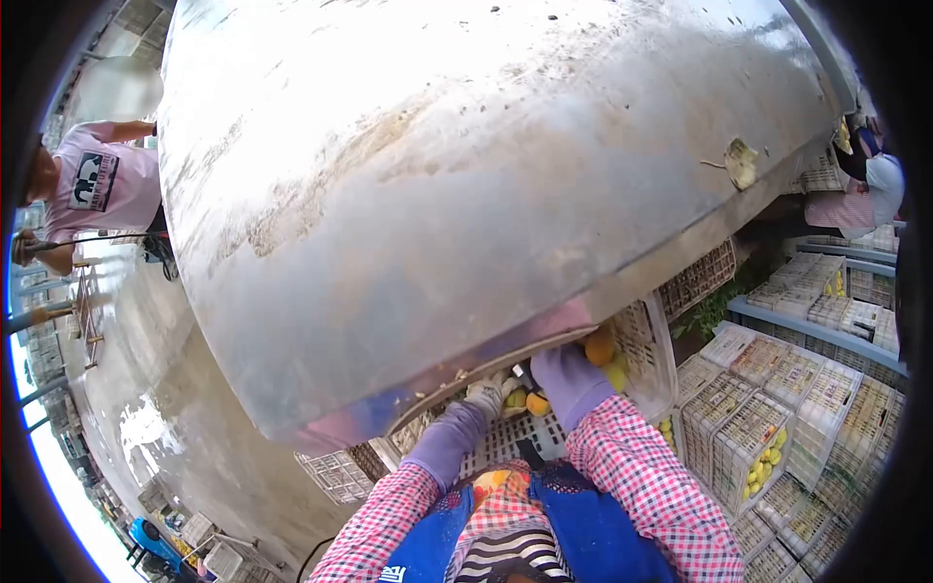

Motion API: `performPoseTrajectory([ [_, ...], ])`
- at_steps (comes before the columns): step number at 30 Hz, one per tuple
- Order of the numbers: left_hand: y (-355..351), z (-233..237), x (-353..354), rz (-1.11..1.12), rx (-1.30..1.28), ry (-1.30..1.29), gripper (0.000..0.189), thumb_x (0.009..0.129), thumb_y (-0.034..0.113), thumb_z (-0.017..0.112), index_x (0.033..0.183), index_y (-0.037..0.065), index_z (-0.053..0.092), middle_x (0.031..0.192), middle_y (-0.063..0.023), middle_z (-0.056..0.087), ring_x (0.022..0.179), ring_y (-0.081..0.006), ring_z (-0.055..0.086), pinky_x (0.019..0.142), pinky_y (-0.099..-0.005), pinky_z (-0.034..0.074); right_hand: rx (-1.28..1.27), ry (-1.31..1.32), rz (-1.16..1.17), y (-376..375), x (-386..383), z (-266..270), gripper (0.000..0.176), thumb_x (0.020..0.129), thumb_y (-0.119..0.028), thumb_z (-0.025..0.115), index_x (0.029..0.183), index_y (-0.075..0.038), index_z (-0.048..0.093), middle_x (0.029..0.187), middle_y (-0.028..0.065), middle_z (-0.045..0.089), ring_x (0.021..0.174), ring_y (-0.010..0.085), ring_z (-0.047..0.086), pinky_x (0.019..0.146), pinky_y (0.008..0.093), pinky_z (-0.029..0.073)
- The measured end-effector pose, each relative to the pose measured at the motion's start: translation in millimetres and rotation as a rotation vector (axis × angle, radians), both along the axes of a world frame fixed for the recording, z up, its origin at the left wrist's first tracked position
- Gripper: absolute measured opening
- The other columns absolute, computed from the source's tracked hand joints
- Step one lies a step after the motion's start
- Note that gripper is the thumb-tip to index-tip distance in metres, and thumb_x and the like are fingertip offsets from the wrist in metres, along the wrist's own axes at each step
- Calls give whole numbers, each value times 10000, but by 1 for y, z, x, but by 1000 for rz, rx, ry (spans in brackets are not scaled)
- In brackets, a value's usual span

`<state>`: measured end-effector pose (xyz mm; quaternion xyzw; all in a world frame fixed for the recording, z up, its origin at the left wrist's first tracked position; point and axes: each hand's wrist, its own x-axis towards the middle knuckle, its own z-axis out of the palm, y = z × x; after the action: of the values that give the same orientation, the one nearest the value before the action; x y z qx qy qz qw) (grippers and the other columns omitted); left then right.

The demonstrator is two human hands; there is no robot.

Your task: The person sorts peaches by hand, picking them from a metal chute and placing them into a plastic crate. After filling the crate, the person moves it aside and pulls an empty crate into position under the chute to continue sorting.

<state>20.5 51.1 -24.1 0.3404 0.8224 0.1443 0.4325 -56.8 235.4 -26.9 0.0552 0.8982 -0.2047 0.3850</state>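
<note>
Below the near edge of a large metal table [437, 243], both my arms reach down to a plastic crate [653, 360]. My left hand [491, 394], in a pale glove with a purple cuff, has curled fingers beside yellow-green fruit [515, 399]; what lies inside them is hidden. A round orange-yellow fruit [537, 404] sits between the hands. My right hand [564, 374] shows mostly as a purple glove cuff, its fingers covered by the table edge and a small shiny piece near it. Close to its right lies a larger orange fruit [600, 345].
Stacked crates [739, 437] of yellow-green fruit stand at the right, beside blue-grey rails [816, 335]. A person in a pink shirt [102, 185] is at the far left, another person [855, 194] at the right. A dry leaf [741, 163] lies on the table.
</note>
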Motion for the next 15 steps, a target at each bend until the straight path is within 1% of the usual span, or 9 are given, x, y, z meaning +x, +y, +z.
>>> performPoseTrajectory([
  [2,5,5,-15,-1,-48,-158,856,739,673,742,1430,225,507,1454,-155,487,1390,-355,418,1122,-513,390,-182,0,-103,13,-4,14,493,757,-88,774,1220,-64,608,1123,129,647,1076,296,623,930,414,515],
  [3,-1,2,-6,124,13,-15,741,748,615,779,1342,234,550,1309,-107,584,1232,-303,556,1021,-463,483,-293,-11,-167,21,-5,23,508,752,-87,777,1229,-63,603,1133,131,642,1087,292,619,936,414,513],
  [6,-9,14,6,1059,488,-597,622,801,532,786,1306,251,555,1150,-78,625,1046,-246,623,883,-385,538,-686,-23,-341,38,-5,64,554,738,-86,785,1255,-61,587,1163,134,629,1119,281,607,955,412,507],
  [7,-13,10,-2,1309,464,-851,459,876,409,729,1262,209,582,1177,-64,617,1049,-195,615,863,-341,546,-809,2,-373,38,-3,82,570,733,-85,788,1264,-60,582,1174,136,625,1130,277,603,961,411,505],
  [10,-29,79,-42,1566,609,-1134,501,967,445,642,1344,131,540,1250,-56,616,1035,-163,621,899,-382,559,-716,494,-205,18,9,161,637,716,-126,822,1308,-45,599,1287,182,625,1187,334,597,1042,474,458],
  [11,-40,100,-54,1432,724,-1238,716,879,686,663,1391,213,499,1290,-56,630,1174,-230,623,971,-414,527,-669,577,-46,10,4,196,711,699,-125,831,1354,-53,564,1325,184,594,1226,344,572,1056,461,449],
  [12,-36,154,-68,1308,907,-1287,803,876,725,628,1408,138,493,1327,-85,616,1225,-244,607,1030,-433,504,-622,652,111,3,0,232,786,681,-124,841,1400,-60,529,1363,186,563,1264,355,546,1069,447,440],
  [13,-33,192,-72,1287,1008,-1325,788,902,706,605,1408,114,493,1329,-91,618,1224,-249,610,1039,-433,502,-568,733,270,-3,-1,250,862,664,-124,850,1447,-67,494,1401,188,531,1302,365,520,1083,433,431],
  [15,-35,226,-70,1237,1197,-1345,754,946,667,566,1414,81,489,1342,-104,615,1225,-255,615,1052,-432,503,-661,809,97,-16,16,257,913,662,-148,869,1480,-66,469,1441,201,504,1337,382,495,1100,454,417],
])
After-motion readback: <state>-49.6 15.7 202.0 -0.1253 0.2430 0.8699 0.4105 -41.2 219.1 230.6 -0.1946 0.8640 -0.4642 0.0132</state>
